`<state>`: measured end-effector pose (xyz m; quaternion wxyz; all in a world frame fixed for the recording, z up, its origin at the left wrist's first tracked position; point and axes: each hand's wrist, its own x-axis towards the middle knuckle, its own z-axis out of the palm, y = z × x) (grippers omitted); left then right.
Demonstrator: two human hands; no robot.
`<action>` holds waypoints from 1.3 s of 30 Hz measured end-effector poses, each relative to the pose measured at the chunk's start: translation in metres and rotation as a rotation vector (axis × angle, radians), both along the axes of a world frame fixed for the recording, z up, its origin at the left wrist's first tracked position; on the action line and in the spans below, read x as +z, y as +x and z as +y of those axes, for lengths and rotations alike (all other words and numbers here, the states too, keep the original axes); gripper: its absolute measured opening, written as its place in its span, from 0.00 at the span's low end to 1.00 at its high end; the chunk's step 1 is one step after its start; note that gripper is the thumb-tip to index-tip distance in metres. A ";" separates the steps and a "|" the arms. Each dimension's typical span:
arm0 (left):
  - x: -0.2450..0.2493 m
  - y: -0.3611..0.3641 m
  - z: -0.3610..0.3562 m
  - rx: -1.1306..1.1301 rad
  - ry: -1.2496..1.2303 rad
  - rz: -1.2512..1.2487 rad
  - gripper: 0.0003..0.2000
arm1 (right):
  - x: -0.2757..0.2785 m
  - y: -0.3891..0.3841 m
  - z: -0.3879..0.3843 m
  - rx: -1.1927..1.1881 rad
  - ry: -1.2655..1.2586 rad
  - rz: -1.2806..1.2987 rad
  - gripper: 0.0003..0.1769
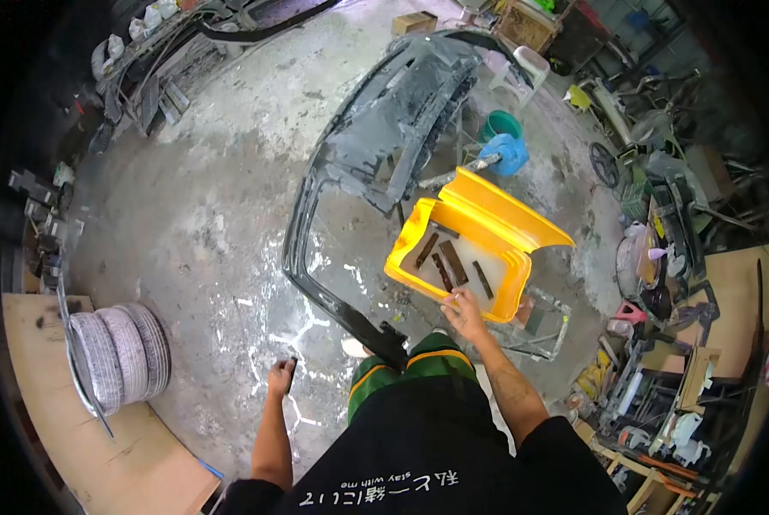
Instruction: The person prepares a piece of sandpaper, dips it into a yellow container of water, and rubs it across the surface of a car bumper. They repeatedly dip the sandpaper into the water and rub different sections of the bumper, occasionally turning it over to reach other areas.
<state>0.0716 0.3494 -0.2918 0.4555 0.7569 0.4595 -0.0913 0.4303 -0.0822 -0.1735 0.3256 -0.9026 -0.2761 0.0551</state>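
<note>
My left hand point(281, 378) is closed around a small dark block point(292, 374), held low over the wet floor. On the right, my right hand point(464, 314) is at the near wall of a yellow bin point(509, 296), its fingers at the rim; whether they grip it is hard to tell. The bin's yellow lid point(504, 206) stands open on the far side. Inside lie several dark brown strips point(453, 263) in cloudy liquid. Left of the bin, a dark grey car bumper point(393, 112) stretches from the far side down to near my legs.
Stacked tyres point(120, 356) stand at the left by a wooden board point(110, 438). Beyond the bin are a green bucket point(498, 126), a blue bag point(506, 154) and a white stool point(530, 67). A metal frame point(556, 330) is right of the bin; piled parts line the right side.
</note>
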 end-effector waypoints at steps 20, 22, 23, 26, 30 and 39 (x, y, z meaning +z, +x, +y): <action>0.131 0.204 -0.330 -0.836 -0.233 -0.445 0.17 | -0.141 -0.382 -0.423 -1.058 0.425 1.358 0.18; 0.136 0.217 -0.401 -1.094 -0.154 -0.457 0.22 | -0.118 -0.414 -0.429 -1.219 0.504 1.357 0.18; 0.126 0.220 -0.420 -1.126 -0.127 -0.443 0.24 | -0.122 -0.427 -0.427 -1.286 0.451 1.319 0.19; 0.113 0.243 -0.465 -1.334 -0.015 -0.491 0.24 | -0.115 -0.459 -0.425 -1.279 0.675 1.288 0.24; 0.062 0.277 -0.508 -1.286 -0.088 -0.559 0.24 | -0.082 -0.496 -0.386 -1.531 0.716 1.119 0.22; -0.071 0.387 -0.588 -1.149 0.224 -0.425 0.31 | 0.002 -0.653 -0.310 -1.753 0.606 1.216 0.19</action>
